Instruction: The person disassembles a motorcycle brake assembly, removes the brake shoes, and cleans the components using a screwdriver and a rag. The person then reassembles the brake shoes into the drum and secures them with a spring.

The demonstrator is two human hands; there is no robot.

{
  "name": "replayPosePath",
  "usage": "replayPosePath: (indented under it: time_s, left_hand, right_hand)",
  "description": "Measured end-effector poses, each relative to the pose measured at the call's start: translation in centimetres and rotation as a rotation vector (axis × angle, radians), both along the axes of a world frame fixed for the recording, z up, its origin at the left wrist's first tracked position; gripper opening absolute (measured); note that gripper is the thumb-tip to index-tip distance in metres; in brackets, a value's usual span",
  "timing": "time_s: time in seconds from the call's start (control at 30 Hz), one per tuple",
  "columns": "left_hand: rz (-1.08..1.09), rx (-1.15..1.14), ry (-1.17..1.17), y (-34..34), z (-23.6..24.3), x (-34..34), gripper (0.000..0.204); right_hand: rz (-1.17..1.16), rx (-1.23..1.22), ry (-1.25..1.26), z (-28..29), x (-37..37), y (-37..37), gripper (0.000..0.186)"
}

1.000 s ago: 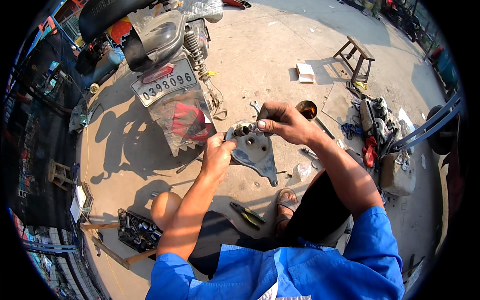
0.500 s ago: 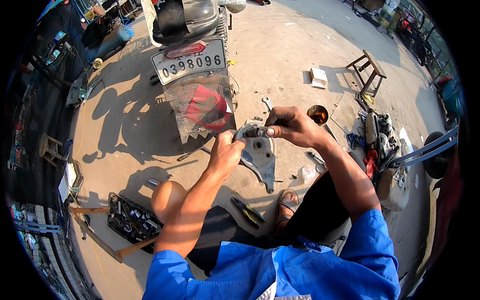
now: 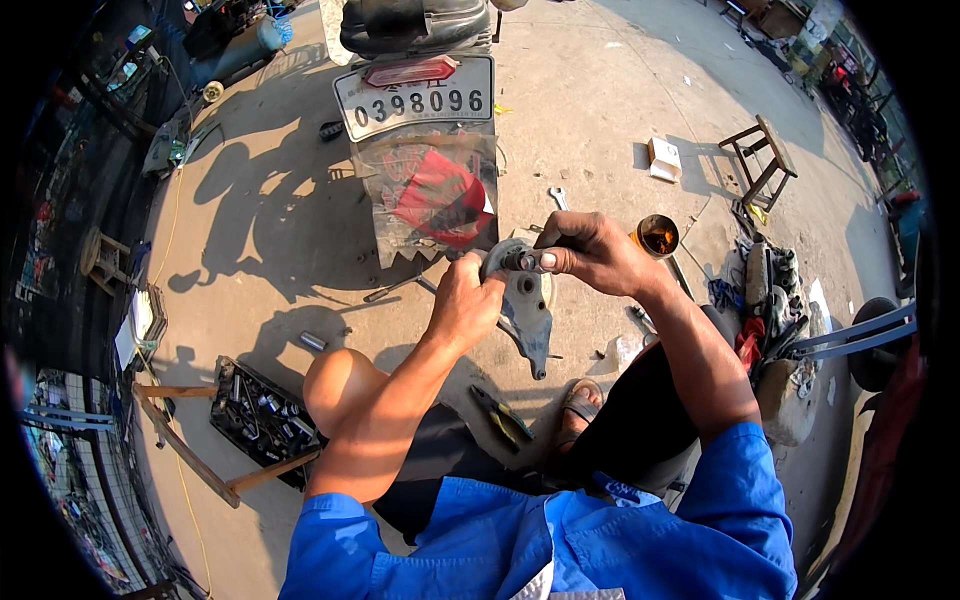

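Observation:
In front of me, above the ground, my left hand (image 3: 468, 303) grips the left edge of a grey metal brake plate (image 3: 532, 325), whose narrow arm points down toward me. Thumb and fingers of my right hand (image 3: 600, 255) are pinched on a short dark cylindrical part (image 3: 519, 261) at the upper end of the plate. Whether that part sits in a hole or only rests against the plate, I cannot tell. Below it, a round hole shows in the plate's face.
A motorcycle's rear mudguard (image 3: 375, 180) stands just ahead. On the ground lie a spanner (image 3: 558, 199), pliers (image 3: 502, 418) and a socket (image 3: 313, 341). A can of dark orange liquid (image 3: 658, 235) is by my right hand. A socket set case (image 3: 262, 418) sits left, a wooden stool (image 3: 762, 160) far right.
The brake plate has tilted and now shows narrower, with both hands still on it. The whole view has shifted, so the surroundings appear further right.

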State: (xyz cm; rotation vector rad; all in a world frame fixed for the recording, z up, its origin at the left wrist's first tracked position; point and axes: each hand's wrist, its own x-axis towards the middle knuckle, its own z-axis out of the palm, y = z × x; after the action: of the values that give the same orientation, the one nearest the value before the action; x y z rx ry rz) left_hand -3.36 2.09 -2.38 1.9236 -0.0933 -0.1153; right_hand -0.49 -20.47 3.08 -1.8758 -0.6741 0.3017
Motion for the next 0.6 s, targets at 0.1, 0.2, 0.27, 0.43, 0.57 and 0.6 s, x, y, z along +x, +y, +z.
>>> replayPosePath:
  time_s: [0.1, 0.2, 0.27, 0.43, 0.57, 0.6]
  left_hand:
    - [0.003, 0.032, 0.006, 0.1, -0.3, 0.2, 0.021]
    - [0.003, -0.009, 0.012, -0.1, -0.2, 0.3, 0.018]
    - [0.004, -0.019, -0.011, -0.3, -0.3, 0.5, 0.018]
    - [-0.026, 0.078, 0.002, -0.1, 0.3, 0.5, 0.023]
    - [-0.04, 0.093, 0.027, 0.0, 0.3, 0.4, 0.025]
    - [-0.036, 0.078, 0.024, 0.0, 0.4, 0.4, 0.023]
  right_hand:
    - [-0.03, 0.035, 0.029, -0.6, 0.3, 0.2, 0.04]
    - [-0.054, 0.065, 0.109, -1.3, 0.4, 0.0, 0.043]
    - [-0.067, 0.036, 0.121, -1.6, 0.4, -0.4, 0.044]
    - [-0.006, 0.022, 0.069, -1.6, 0.8, -0.7, 0.045]
    - [0.004, 0.027, 0.153, -1.5, 1.0, -0.9, 0.047]
    - [0.004, 0.032, 0.168, -1.4, 0.9, -0.8, 0.048]
